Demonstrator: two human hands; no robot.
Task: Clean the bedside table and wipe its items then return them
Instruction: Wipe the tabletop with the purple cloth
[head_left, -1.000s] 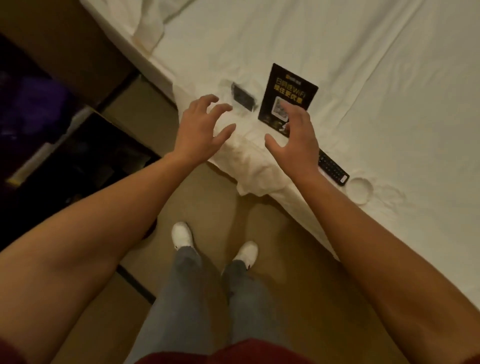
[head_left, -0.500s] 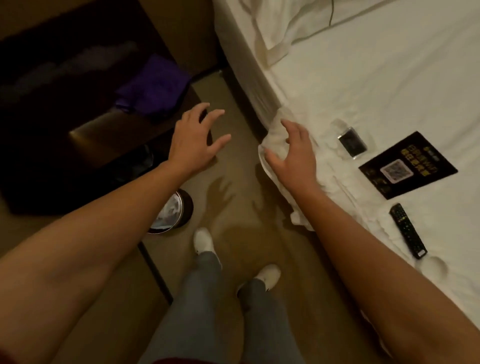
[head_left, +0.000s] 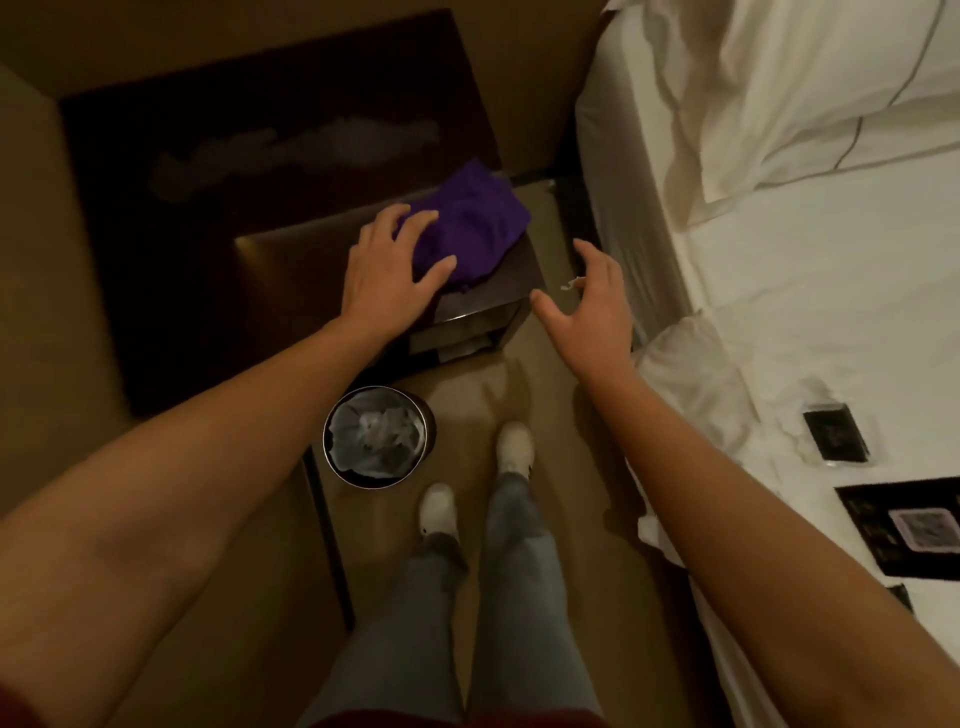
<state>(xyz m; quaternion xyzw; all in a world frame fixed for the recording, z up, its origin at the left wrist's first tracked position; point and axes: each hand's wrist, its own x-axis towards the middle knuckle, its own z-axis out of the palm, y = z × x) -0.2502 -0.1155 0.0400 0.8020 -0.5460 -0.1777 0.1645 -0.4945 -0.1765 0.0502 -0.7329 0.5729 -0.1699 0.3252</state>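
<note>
A crumpled purple cloth (head_left: 480, 228) lies on the right part of the dark bedside table (head_left: 291, 270). My left hand (head_left: 389, 270) lies on the cloth's near left edge with its fingers spread. My right hand (head_left: 592, 306) hovers with relaxed fingers over the floor between table and bed, holding nothing. On the white bed (head_left: 810, 291) at the right lie a small dark item in clear plastic (head_left: 835, 434) and a black card with a QR code (head_left: 919, 527). A dark corner at the frame's right edge may be the remote control (head_left: 901, 597).
A round bin (head_left: 378, 436) with a clear liner stands on the floor in front of the table, left of my feet. A pillow (head_left: 810, 98) lies at the head of the bed. A small white scrap (head_left: 574, 283) lies on the floor near the table's corner.
My view swung left from the bed to the bedside table. My left hand has come down onto the purple cloth. My right hand left the bed's edge and now hovers over the floor.
</note>
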